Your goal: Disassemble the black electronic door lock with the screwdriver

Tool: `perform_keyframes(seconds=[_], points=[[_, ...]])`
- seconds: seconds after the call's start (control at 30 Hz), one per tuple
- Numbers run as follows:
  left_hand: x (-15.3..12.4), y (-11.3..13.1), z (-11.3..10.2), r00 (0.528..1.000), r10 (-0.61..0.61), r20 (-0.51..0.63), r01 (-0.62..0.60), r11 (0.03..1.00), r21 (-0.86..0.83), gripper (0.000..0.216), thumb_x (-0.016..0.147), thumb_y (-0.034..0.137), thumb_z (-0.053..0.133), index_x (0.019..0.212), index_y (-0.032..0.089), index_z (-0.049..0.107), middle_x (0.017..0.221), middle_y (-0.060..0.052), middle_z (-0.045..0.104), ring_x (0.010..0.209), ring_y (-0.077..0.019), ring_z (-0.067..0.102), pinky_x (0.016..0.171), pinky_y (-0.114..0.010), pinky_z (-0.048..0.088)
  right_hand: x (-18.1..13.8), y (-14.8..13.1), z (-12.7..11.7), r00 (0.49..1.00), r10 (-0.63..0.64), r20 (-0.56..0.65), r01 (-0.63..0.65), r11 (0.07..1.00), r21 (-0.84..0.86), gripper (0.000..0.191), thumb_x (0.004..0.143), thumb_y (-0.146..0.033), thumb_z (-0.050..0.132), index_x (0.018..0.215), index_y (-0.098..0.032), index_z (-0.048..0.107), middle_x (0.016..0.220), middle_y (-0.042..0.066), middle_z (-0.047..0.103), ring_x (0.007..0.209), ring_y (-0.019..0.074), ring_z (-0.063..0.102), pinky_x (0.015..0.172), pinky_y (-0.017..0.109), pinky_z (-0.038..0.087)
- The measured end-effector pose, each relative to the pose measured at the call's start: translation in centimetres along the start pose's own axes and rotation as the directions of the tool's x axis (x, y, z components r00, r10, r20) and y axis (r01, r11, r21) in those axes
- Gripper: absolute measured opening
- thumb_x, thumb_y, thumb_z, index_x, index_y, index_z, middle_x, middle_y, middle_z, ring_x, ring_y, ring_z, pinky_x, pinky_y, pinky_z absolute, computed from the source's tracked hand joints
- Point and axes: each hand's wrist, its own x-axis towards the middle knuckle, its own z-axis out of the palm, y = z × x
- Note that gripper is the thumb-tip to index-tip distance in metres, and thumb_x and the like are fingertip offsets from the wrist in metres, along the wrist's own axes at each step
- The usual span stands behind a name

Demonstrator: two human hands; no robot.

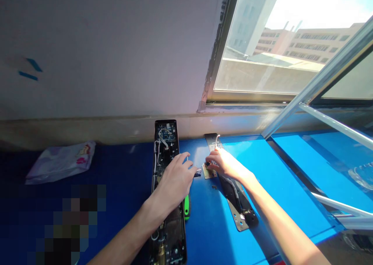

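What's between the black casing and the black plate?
In the head view: a green-handled tool, a dark item by the left hand, a board at the right hand, and tiny dark pieces.

Small circuit board [209, 174]: tan, squarish, holes along its near edge, set between the black housing and the black plate. The right hand [223, 162] covers its far part; from where I stand, one cannot tell whether it lies flat or is raised. Housing [174, 228]: long, narrow, open upward, its length running away from the viewer; a blue board and white wires show at the far end. The left hand [178, 175] extends over its middle, hiding that stretch.
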Motion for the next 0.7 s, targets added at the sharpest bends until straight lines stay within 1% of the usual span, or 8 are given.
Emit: perform_keyframes(seconds=[0.13, 0.23, 0.37, 0.53, 0.6, 0.7], points=[[-0.25, -0.26, -0.21, 1.0, 0.009, -0.003, -0.009, 1.0, -0.012, 0.026, 0.095, 0.008, 0.063, 0.109, 0.018, 0.083, 0.109, -0.01, 0.082, 0.129, -0.0355, 0.061, 0.114, -0.053, 0.048, -0.02, -0.17, 0.16, 1.0, 0.01, -0.003, -0.01, 1.0, 0.012, 0.023, 0.104, -0.038, 0.065, 0.118, -0.021, 0.07, 0.123, 0.008, 0.071, 0.103, 0.0194, 0.07, 0.091, 0.041, 0.062], [-0.47, -0.41, -0.52, 1.0, 0.021, 0.015, -0.02, 0.999, -0.025, 0.026, 0.096, 0.01, 0.064, 0.11, 0.02, 0.083, 0.108, -0.009, 0.082, 0.127, -0.0342, 0.062, 0.112, -0.051, 0.049, 0.01, -0.17, 0.19, 1.0, 0.007, -0.012, -0.006, 1.0, 0.03, 0.023, 0.104, -0.038, 0.064, 0.118, -0.021, 0.07, 0.123, 0.008, 0.071, 0.103, 0.0193, 0.07, 0.091, 0.04, 0.062], [-0.65, -0.4, -0.76, 0.999, 0.009, 0.045, -0.009, 1.0, -0.014, 0.031, 0.092, 0.005, 0.066, 0.114, 0.019, 0.081, 0.11, -0.009, 0.081, 0.129, -0.034, 0.062, 0.113, -0.049, 0.049, 0.15, -0.12, 0.31, 1.0, -0.004, -0.026, 0.005, 0.999, 0.054, 0.023, 0.104, -0.039, 0.064, 0.118, -0.021, 0.07, 0.123, 0.008, 0.071, 0.103, 0.0193, 0.07, 0.091, 0.04, 0.062], [-0.55, -0.28, -0.54, 1.0, 0.007, 0.006, -0.007, 1.0, 0.002, 0.022, 0.096, 0.011, 0.064, 0.107, 0.016, 0.082, 0.108, -0.013, 0.081, 0.127, -0.0345, 0.063, 0.111, -0.05, 0.049, 0.11, -0.11, 0.34, 1.0, -0.012, -0.029, 0.014, 0.998, 0.06, 0.024, 0.103, -0.039, 0.066, 0.118, -0.02, 0.07, 0.12, 0.008, 0.072, 0.102, 0.0196, 0.07, 0.09, 0.041, 0.062], [-0.45, -0.28, -0.42, 1.0, -0.002, -0.013, 0.002, 1.0, 0.004, 0.021, 0.097, 0.012, 0.063, 0.106, 0.016, 0.082, 0.107, -0.013, 0.081, 0.127, -0.0339, 0.063, 0.111, -0.049, 0.049, 0.01, -0.12, 0.25, 0.999, -0.013, -0.034, 0.015, 0.998, 0.061, 0.023, 0.104, -0.04, 0.064, 0.116, -0.021, 0.07, 0.119, 0.008, 0.072, 0.1, 0.0191, 0.07, 0.089, 0.04, 0.062], [-0.32, -0.26, -0.36, 1.0, -0.028, -0.011, 0.028, 1.0, 0.011, 0.021, 0.098, 0.011, 0.062, 0.105, 0.015, 0.082, 0.107, -0.013, 0.081, 0.126, -0.0336, 0.063, 0.11, -0.048, 0.049, -0.08, -0.15, 0.06, 0.999, -0.014, -0.036, 0.016, 0.998, 0.061, 0.022, 0.105, -0.041, 0.063, 0.113, -0.022, 0.071, 0.117, 0.007, 0.073, 0.098, 0.0183, 0.07, 0.088, 0.039, 0.062]])
